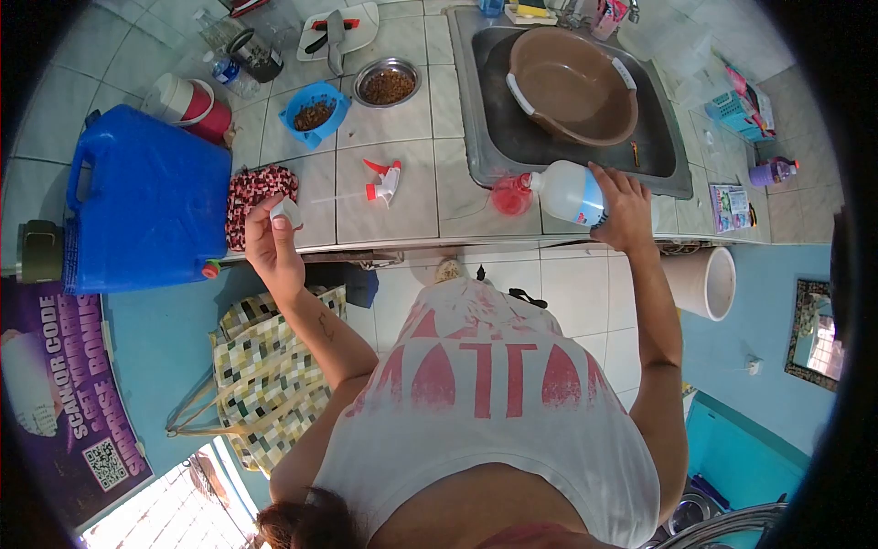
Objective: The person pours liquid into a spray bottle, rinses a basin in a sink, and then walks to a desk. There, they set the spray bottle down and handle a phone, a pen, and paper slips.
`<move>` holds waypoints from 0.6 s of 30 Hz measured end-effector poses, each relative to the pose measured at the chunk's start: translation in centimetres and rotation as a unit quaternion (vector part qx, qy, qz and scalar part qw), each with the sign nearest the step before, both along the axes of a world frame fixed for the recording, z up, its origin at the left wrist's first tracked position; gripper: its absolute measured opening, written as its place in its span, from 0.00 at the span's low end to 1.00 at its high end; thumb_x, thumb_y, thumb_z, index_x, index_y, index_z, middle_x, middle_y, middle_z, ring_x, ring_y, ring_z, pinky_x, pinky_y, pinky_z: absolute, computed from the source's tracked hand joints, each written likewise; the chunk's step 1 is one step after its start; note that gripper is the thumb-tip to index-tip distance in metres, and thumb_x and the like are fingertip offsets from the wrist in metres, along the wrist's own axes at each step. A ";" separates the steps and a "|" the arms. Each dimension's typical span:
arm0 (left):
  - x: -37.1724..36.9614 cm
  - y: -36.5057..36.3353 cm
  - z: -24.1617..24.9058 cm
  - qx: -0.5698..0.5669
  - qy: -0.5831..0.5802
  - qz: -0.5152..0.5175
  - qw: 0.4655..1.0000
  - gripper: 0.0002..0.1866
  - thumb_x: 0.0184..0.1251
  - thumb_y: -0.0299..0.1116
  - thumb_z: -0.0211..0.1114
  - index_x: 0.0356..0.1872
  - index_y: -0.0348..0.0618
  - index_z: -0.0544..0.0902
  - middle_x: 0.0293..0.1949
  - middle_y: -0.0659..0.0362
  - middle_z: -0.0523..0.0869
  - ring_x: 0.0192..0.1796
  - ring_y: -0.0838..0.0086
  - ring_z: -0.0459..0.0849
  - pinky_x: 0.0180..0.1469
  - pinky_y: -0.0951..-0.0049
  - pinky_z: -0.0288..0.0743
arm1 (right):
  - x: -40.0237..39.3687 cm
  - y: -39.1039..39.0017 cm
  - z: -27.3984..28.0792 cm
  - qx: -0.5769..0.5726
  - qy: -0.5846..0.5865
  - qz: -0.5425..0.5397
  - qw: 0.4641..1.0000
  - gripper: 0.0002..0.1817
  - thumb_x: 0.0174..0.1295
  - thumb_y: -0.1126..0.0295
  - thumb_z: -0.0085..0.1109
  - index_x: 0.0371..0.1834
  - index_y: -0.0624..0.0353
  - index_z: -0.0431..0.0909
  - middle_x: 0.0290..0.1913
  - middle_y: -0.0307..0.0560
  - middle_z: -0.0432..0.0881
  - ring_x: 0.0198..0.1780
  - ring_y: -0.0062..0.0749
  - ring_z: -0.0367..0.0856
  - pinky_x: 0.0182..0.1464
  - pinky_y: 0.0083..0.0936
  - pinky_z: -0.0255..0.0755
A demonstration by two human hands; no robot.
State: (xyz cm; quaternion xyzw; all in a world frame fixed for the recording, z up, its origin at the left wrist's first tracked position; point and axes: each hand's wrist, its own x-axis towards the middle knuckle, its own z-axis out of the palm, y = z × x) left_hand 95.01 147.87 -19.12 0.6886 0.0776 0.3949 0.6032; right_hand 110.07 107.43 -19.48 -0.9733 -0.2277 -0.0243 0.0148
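Your right hand (pixel 626 207) grips the tilted white bottle (pixel 572 194) right of center; your left hand (pixel 273 245) pinches a white cap (pixel 286 215) left of center.

Passage runs between spray head (pixel 388 186) and red container (pixel 509 197); blue jug (pixel 151 197) blocks left.
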 end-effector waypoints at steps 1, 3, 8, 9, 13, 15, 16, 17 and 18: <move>-0.1 0.1 -0.1 0.001 0.003 -0.001 1.000 0.13 0.63 0.34 0.55 0.43 0.35 0.73 0.35 0.62 0.76 0.31 0.85 0.71 0.33 0.83 0.70 | 0.1 0.0 0.1 -0.004 -0.001 0.003 1.000 0.54 0.15 0.74 0.70 0.59 0.42 0.60 0.51 0.42 0.70 0.53 0.42 0.68 0.54 0.42 0.59; -0.1 0.3 -0.3 0.002 0.006 -0.002 1.000 0.13 0.63 0.34 0.55 0.43 0.35 0.73 0.35 0.62 0.76 0.32 0.85 0.71 0.33 0.83 0.70 | 0.2 0.0 0.2 -0.008 -0.001 0.007 1.000 0.54 0.15 0.74 0.70 0.59 0.42 0.60 0.51 0.42 0.70 0.53 0.42 0.68 0.54 0.41 0.59; -0.2 0.5 -0.4 0.009 -0.001 0.002 1.000 0.13 0.63 0.34 0.55 0.43 0.36 0.73 0.37 0.61 0.77 0.32 0.85 0.72 0.33 0.83 0.71 | 0.3 0.1 0.7 -0.018 -0.005 0.014 1.000 0.54 0.15 0.75 0.69 0.59 0.42 0.61 0.50 0.42 0.70 0.52 0.41 0.68 0.53 0.40 0.59; -0.3 0.5 -0.5 0.009 -0.001 0.002 1.000 0.13 0.63 0.34 0.55 0.43 0.36 0.73 0.37 0.61 0.77 0.32 0.85 0.72 0.33 0.83 0.71 | 0.3 0.2 0.8 -0.018 -0.005 0.014 1.000 0.54 0.15 0.75 0.69 0.59 0.42 0.61 0.50 0.42 0.70 0.52 0.41 0.68 0.53 0.40 0.59; -0.5 0.6 -0.6 -0.003 0.003 0.005 1.000 0.13 0.63 0.34 0.55 0.43 0.36 0.74 0.37 0.61 0.77 0.33 0.84 0.73 0.33 0.82 0.71 | 0.4 0.3 0.9 -0.018 -0.006 0.019 1.000 0.53 0.15 0.75 0.68 0.59 0.43 0.61 0.49 0.42 0.71 0.51 0.42 0.68 0.53 0.39 0.59; -0.5 0.5 -0.5 -0.005 -0.003 0.008 1.000 0.13 0.63 0.35 0.56 0.43 0.36 0.74 0.37 0.61 0.77 0.33 0.84 0.73 0.33 0.82 0.71 | 0.5 0.3 0.8 -0.022 -0.008 0.021 0.999 0.53 0.15 0.75 0.69 0.59 0.42 0.61 0.49 0.42 0.71 0.51 0.41 0.68 0.53 0.40 0.59; -0.4 0.4 -0.4 -0.003 -0.004 0.013 1.000 0.13 0.63 0.35 0.56 0.43 0.36 0.74 0.37 0.61 0.77 0.33 0.84 0.73 0.33 0.82 0.71 | 0.5 0.3 0.7 -0.023 -0.013 0.023 0.999 0.53 0.16 0.75 0.69 0.59 0.42 0.61 0.49 0.42 0.71 0.51 0.41 0.68 0.53 0.40 0.59; -0.5 0.3 -0.3 -0.002 -0.004 0.017 1.000 0.13 0.63 0.35 0.56 0.43 0.36 0.74 0.38 0.61 0.77 0.33 0.84 0.73 0.33 0.82 0.71 | 0.5 0.3 0.7 -0.024 -0.018 0.025 0.999 0.52 0.16 0.75 0.68 0.59 0.42 0.61 0.49 0.42 0.71 0.51 0.40 0.68 0.53 0.40 0.59; -0.5 0.4 -0.4 -0.002 -0.004 0.018 1.000 0.13 0.63 0.35 0.56 0.43 0.36 0.74 0.38 0.61 0.77 0.33 0.84 0.73 0.33 0.82 0.71 | 0.5 0.4 0.8 -0.024 -0.017 0.025 0.999 0.52 0.16 0.75 0.68 0.59 0.42 0.61 0.49 0.42 0.71 0.51 0.40 0.68 0.53 0.40 0.59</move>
